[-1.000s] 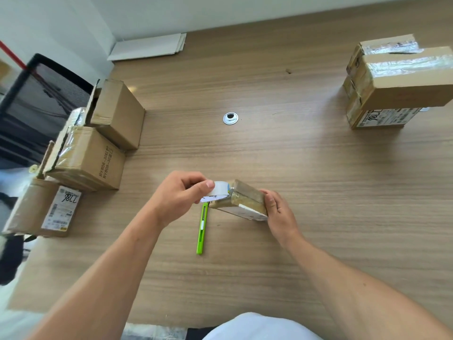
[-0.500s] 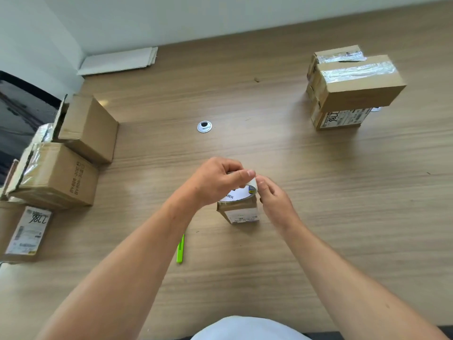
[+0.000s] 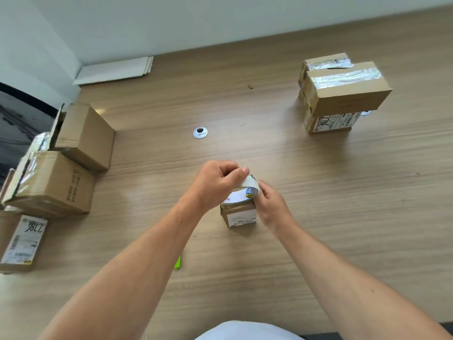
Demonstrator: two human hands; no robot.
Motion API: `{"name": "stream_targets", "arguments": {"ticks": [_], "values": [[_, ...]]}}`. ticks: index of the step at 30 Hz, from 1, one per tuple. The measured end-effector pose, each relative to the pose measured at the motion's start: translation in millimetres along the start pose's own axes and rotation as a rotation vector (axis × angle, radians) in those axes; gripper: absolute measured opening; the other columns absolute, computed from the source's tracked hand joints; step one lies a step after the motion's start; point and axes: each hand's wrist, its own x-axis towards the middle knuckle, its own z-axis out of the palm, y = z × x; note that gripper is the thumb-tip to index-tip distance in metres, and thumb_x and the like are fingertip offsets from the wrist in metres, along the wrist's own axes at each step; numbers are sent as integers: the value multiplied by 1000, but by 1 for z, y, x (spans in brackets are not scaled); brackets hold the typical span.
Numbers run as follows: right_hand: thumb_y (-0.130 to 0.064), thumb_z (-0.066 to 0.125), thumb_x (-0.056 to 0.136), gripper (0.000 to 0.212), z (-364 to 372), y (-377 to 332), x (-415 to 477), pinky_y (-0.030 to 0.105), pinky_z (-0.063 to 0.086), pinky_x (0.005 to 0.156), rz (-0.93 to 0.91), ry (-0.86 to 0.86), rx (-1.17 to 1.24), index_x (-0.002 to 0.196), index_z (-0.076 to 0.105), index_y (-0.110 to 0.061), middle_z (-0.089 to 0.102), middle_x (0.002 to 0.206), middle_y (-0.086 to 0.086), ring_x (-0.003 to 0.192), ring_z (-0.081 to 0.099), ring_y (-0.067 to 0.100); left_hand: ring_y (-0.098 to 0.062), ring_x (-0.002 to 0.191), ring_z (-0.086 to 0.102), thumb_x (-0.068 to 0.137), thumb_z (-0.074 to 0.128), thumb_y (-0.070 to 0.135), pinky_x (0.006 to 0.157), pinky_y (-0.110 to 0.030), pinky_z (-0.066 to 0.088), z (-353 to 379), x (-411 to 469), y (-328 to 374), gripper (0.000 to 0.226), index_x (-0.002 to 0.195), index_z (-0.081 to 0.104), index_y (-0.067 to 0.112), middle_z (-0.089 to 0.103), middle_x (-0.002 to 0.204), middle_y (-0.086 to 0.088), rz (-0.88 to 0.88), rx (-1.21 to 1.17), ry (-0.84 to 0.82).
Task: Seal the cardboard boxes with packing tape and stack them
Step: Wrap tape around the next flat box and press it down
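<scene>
Tabletop (image 3: 318,192) stretches wide around the small box (image 3: 239,215); my left hand (image 3: 215,185) and right hand (image 3: 272,207) pinch the tape roll (image 3: 250,186) over it.

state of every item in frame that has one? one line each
tape roll: held just above the small box
left hand: curled round the tape roll
right hand: pinches the roll's edge
small box: upright on the table, top hidden
right stack: taped shut, stacked
back-left box: flap open, unsealed
green cutter: lying flat, mostly hidden by left arm
</scene>
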Motion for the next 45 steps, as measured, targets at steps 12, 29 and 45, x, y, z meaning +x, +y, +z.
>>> {"name": "stream_targets", "arguments": {"ticks": [12, 29, 45], "values": [[-51, 44, 98, 47, -5, 3, 1, 48, 49, 72, -89, -9, -144, 86, 64, -11, 64, 81, 13, 74, 57, 30, -12, 46, 26, 94, 68, 20, 46, -21, 20, -52, -15, -50, 53, 51, 38, 18, 25, 45, 8, -23, 390, 10], [-38, 48, 104, 24, -5, 6, 5, 32, 51, 77, -37, -45, -89, 102, 72, -35, 72, 90, -10, 84, 63, 9, -12, 54, 27, 88, 65, 40, 53, -31, 24, -14, -25, -121, 45, 56, 48, 13, 27, 52, 11, -142, 133, 79], [-64, 55, 85, 29, 20, -3, -1, 41, 50, 80, 85, 166, -102, 87, 65, -37, 67, 76, -15, 78, 59, 11, -32, 91, 48, 108, 36, 40, 88, -45, 41, 9, -31, -132, 48, 62, 32, 28, 38, 65, 13, -58, 344, 64]]}}
